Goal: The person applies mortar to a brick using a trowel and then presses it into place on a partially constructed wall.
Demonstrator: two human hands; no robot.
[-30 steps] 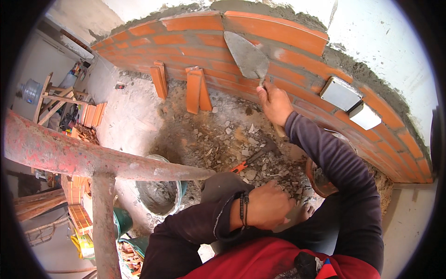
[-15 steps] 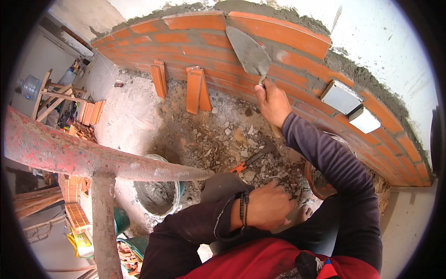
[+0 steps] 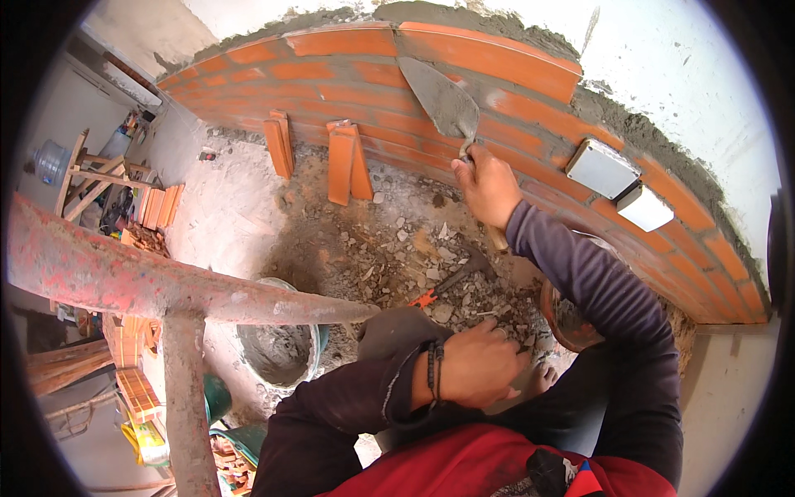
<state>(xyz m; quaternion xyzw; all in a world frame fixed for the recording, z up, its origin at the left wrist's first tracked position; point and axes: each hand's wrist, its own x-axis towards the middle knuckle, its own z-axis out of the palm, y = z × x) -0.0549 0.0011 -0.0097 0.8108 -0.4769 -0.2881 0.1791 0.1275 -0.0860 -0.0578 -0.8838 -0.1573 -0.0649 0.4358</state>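
Note:
My right hand [image 3: 492, 192] is closed around the wooden handle of a pointed brick trowel [image 3: 440, 98]. The trowel's grey, mortar-stained blade lies in front of the orange brick wall [image 3: 489, 51], just below the top course; whether it touches the bricks I cannot tell. Wet grey mortar [image 3: 472, 18] runs along the wall's upper edge. With a bracelet at the wrist, my left hand [image 3: 479, 364] hangs over my bent leg. Its fingers are loosely bent and apart from the thumb, with nothing visible in them; their tips are partly hidden.
A hammer [image 3: 455, 279] lies on rubble between me and the wall. Buckets stand at both sides, a mortar bucket [image 3: 280, 352] left and another [image 3: 571, 319] right. Loose bricks [image 3: 339, 166] lean upright. A crusted red pole [image 3: 166, 273] crosses at left. Two electrical boxes [image 3: 603, 171] protrude from the wall.
The view has shifted very slightly. The trowel and both hands keep nearly the same places, the right hand still gripping the trowel.

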